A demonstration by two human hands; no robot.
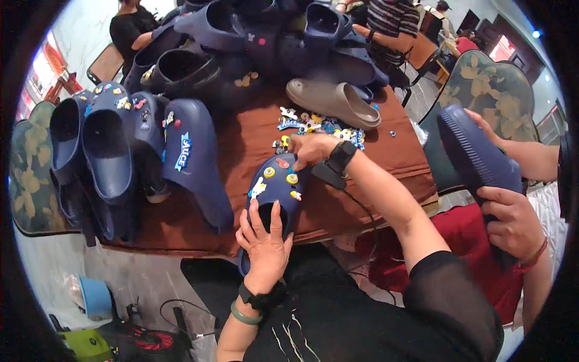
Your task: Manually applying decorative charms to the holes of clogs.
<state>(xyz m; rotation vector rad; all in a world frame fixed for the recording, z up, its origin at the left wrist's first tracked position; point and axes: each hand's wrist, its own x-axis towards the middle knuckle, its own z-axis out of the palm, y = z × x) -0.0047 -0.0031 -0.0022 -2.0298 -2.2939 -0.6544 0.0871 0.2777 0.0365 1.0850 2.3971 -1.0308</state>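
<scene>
A navy blue clog [273, 189] with small charms on its upper lies in front of me at the table's near edge, toe pointing away. My left hand [265, 236] holds it at the foot opening, fingers spread over the rim. My right hand [312, 149] is at its toe, fingers bent together; anything between them is hidden. Yellow ring-shaped charms [292, 178], a white figure charm [258, 187] and a red charm [281, 163] sit on the clog. Just beyond my right hand is a pile of loose charms [310, 123] in mixed colours.
Decorated navy clogs [108, 154] stand at the left, and a heap of dark clogs [223, 36] fills the back. A taupe clog [332, 101] lies behind the charms on the brown tablecloth [395, 157]. At right, another person's hands [512, 220] hold a navy clog [476, 151].
</scene>
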